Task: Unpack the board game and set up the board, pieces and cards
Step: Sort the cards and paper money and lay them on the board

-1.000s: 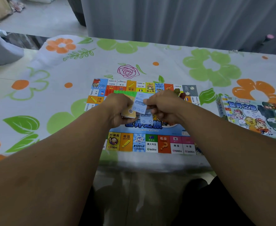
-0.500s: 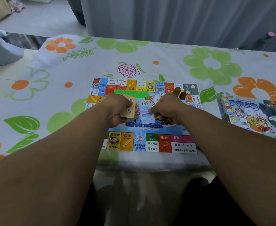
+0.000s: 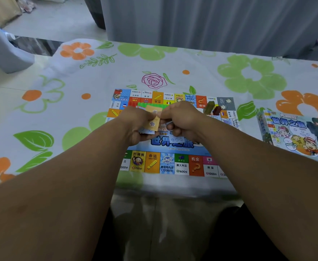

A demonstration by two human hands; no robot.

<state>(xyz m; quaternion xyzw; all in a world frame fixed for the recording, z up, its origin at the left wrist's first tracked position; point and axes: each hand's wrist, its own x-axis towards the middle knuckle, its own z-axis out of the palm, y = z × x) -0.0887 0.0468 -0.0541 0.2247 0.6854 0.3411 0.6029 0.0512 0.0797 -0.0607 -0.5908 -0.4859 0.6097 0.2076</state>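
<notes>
I'm looking down over both forearms, and both hands are meeting above the middle of the game board (image 3: 173, 162), which is lying flat on the flowered tablecloth (image 3: 90, 78) close to the table's near edge, about midway along it. The left hand (image 3: 138, 125) is curling round a small stack of tan cards (image 3: 153, 120), fingers underneath and thumb on top, so that one is clenched on the cards. A pale blue card (image 3: 145, 131) is peeking out under the stack. The right hand (image 3: 181, 120) is coming in from the other side, fingers bent, and it is pinching the right edge of the same tan cards. I can't tell whether anything else is tucked in that palm.

Just beyond the hands, a bright green strip (image 3: 147, 105) is showing on the board's far side. By the board's far right corner, an olive piece (image 3: 210, 106) and a red piece (image 3: 217, 110) are standing side by side, nearly touching.

Over at the table's right edge the game box (image 3: 295, 134) is sitting picture side up, well apart from the board
</notes>
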